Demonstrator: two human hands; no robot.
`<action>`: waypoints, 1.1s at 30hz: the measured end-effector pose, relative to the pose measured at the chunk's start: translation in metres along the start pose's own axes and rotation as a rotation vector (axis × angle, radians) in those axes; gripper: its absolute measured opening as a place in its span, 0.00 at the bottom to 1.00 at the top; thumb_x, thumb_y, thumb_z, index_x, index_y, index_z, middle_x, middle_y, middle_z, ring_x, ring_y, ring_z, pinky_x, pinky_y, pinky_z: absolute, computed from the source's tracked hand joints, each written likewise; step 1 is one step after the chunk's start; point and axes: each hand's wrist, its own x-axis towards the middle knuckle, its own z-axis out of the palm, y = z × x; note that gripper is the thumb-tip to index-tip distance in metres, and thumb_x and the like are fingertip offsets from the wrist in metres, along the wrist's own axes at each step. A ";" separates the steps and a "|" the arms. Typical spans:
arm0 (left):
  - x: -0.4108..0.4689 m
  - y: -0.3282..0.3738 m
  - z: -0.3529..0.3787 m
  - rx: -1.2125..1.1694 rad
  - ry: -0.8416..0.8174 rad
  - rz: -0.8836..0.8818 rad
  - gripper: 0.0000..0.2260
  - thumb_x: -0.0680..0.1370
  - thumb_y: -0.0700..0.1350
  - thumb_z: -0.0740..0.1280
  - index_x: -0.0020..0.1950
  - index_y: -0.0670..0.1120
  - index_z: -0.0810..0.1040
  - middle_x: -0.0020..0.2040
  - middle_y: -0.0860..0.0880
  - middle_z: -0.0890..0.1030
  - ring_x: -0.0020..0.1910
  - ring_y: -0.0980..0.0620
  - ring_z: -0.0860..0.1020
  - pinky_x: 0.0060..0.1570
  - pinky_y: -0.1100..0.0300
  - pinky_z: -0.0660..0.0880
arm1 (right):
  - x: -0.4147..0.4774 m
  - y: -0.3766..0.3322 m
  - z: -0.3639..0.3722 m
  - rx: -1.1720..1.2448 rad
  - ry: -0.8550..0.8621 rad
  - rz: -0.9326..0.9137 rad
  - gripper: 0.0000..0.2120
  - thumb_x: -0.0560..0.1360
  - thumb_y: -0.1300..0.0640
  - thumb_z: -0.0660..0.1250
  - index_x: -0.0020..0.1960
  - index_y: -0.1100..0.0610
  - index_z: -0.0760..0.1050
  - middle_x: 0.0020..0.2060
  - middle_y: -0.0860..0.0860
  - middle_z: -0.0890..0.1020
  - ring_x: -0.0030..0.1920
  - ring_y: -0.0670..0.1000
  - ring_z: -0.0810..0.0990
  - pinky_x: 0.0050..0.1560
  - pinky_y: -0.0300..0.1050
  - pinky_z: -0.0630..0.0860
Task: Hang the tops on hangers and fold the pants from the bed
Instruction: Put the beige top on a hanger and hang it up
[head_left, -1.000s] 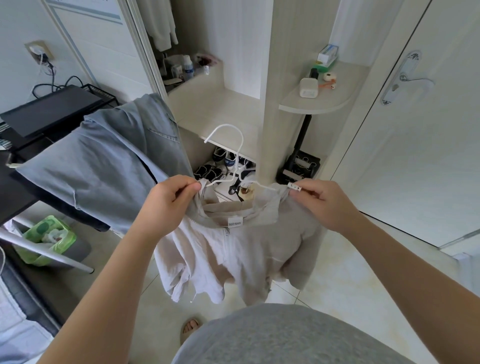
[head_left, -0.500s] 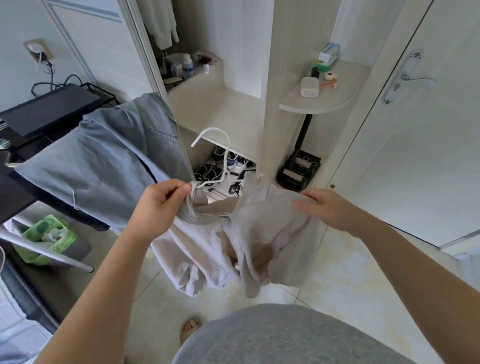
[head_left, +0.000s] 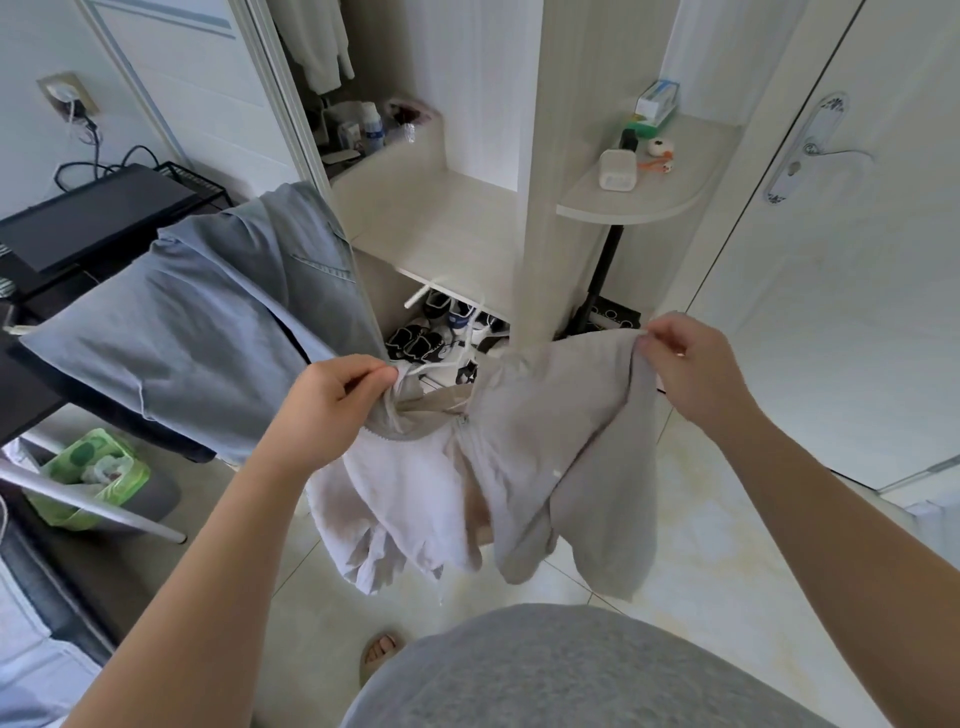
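A beige zip-up top (head_left: 524, 457) hangs in the air in front of me, partly draped over a white hanger (head_left: 441, 332) whose hook pokes out behind its collar. My left hand (head_left: 332, 395) grips the collar together with the hanger's left arm. My right hand (head_left: 685, 364) pinches the top's right shoulder fabric and holds it up and out to the right. A blue denim shirt (head_left: 208, 322) hangs to the left beside the wardrobe.
An open wardrobe (head_left: 441, 218) with shoes (head_left: 431, 338) at its bottom stands ahead. A rounded corner shelf (head_left: 649, 187) holds small items. A white door (head_left: 831, 260) is on the right. A dark desk (head_left: 78, 218) and a green wipes pack (head_left: 88, 478) sit left.
My right hand has lifted the top's right shoulder up and outward to the right, spreading the fabric. The hanger's hook has tipped lower and further back. My left hand stays put.
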 end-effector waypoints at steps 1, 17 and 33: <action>0.001 0.002 0.002 -0.020 0.005 0.010 0.14 0.82 0.45 0.65 0.40 0.39 0.79 0.31 0.43 0.70 0.29 0.57 0.64 0.30 0.67 0.63 | 0.000 -0.003 0.002 -0.028 -0.085 0.012 0.08 0.79 0.62 0.66 0.44 0.53 0.78 0.39 0.44 0.80 0.41 0.43 0.76 0.44 0.36 0.69; 0.006 0.036 0.028 0.212 0.387 -0.029 0.10 0.83 0.45 0.63 0.46 0.43 0.80 0.45 0.49 0.78 0.47 0.47 0.72 0.47 0.54 0.67 | -0.044 -0.061 0.048 -0.010 -0.454 -0.290 0.20 0.81 0.56 0.65 0.35 0.58 0.61 0.27 0.46 0.63 0.28 0.44 0.64 0.32 0.38 0.61; 0.008 0.040 0.021 -0.329 -0.009 -0.151 0.11 0.82 0.48 0.66 0.42 0.52 0.84 0.40 0.56 0.82 0.36 0.57 0.78 0.41 0.64 0.76 | -0.066 -0.041 0.060 0.151 -0.300 -0.184 0.18 0.81 0.60 0.64 0.35 0.58 0.61 0.28 0.44 0.63 0.30 0.43 0.62 0.32 0.37 0.60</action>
